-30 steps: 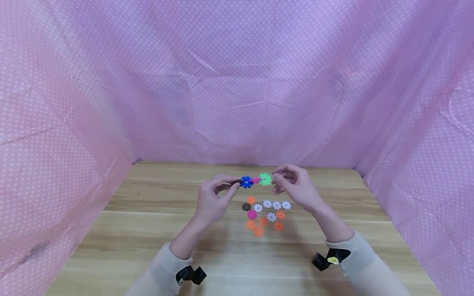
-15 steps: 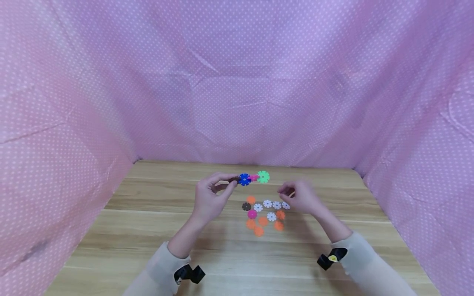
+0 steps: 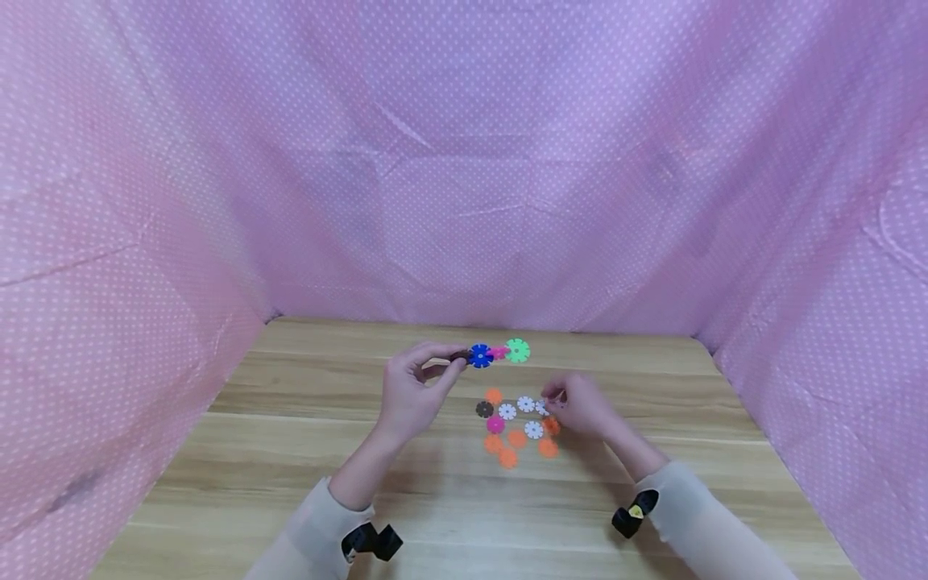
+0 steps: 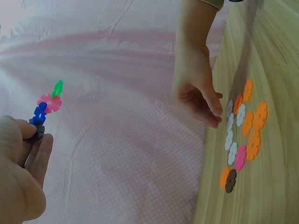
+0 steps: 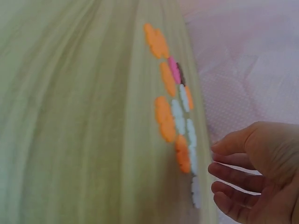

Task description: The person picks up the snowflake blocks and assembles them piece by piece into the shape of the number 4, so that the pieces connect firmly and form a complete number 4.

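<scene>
My left hand [image 3: 416,391] pinches the dark brown snowflake disc [image 4: 36,130] at one end of a short chain. Linked on from it are a blue disc [image 3: 480,355], a pink disc [image 4: 49,103] and a green disc [image 3: 517,350] at the far end, all held up above the table. My right hand [image 3: 580,405] is low at the right side of the loose discs, its fingers loosely bent. In the right wrist view a gap shows between thumb and fingers, with nothing in it; the nearest white disc [image 5: 195,191] lies flat just beside the fingertips.
On the wooden table [image 3: 290,483] lie several orange discs [image 3: 508,457], several white discs [image 3: 533,429], a pink disc [image 3: 495,424] and a brown disc [image 3: 484,409]. Pink dotted cloth [image 3: 464,201] encloses the table at the back and sides.
My right hand has left the green end of the chain and come down toward the white discs at the right. The left hand still holds the chain in nearly the same place.
</scene>
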Demonstrator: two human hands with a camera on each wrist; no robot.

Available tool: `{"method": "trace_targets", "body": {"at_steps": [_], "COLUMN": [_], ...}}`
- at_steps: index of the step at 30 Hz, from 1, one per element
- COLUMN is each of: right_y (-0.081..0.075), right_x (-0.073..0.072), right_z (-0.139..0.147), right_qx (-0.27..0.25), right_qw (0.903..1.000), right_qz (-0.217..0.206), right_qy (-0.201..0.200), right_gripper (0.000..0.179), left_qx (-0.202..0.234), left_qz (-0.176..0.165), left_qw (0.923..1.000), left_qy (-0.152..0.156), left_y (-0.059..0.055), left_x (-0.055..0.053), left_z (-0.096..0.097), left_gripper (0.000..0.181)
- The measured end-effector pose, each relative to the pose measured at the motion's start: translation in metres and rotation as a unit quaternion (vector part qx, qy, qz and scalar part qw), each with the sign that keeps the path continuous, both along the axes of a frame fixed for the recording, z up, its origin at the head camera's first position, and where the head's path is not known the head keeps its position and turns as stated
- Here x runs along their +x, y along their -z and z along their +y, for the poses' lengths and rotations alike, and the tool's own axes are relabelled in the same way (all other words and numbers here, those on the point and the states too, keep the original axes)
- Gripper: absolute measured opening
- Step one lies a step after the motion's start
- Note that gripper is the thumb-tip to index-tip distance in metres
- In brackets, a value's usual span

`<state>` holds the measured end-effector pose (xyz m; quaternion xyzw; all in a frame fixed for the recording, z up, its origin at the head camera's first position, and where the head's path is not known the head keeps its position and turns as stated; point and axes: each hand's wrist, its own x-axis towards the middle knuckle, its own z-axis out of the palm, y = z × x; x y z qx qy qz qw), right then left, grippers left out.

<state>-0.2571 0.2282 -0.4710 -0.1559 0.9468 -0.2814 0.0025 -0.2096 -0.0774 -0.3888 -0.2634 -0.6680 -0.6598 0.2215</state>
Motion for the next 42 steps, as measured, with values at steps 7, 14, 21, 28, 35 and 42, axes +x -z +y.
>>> {"method": "trace_targets", "body": {"at_steps": [7,14,21,28,35,42], "right_y": [0.011,0.016,0.016,-0.003,-0.047,-0.084], "right_x": [-0.001,-0.003,-0.006,-0.007,-0.004,0.014], "right_z": [-0.003,-0.007,-0.008,-0.008,-0.01,-0.024], "right_qx": [0.019,0.053,0.026,-0.081,-0.187,-0.303], "right_qw": [0.9996,0.9981,0.9993,0.9961,0.9745,0.944], "right_qz": [0.019,0.03,0.013,0.019,0.121,0.13], "right_qy": [0.005,0.002,0.024,0.029,0.03,0.011], "right_gripper": [0.013,0.016,0.013,0.004,0.01,0.016], "left_qx": [0.007,0.001,-0.002,0.001,0.009,0.007], "left_qz": [0.002,0.002,0.005,0.004,0.003,0.001], "left_qw": [0.9998,0.9999,1.0,1.0,0.9999,0.9999], "left_qy": [0.018,0.011,0.006,0.005,0.011,0.012], "left_y": [0.002,0.004,0.004,0.004,0.004,0.004], "left_x": [0.0,-0.001,-0.001,-0.001,-0.003,-0.003], "left_z": [0.002,0.0,-0.003,-0.005,-0.004,-0.003], "left_gripper": [0.016,0.016,0.016,0.015,0.013,0.014]}}
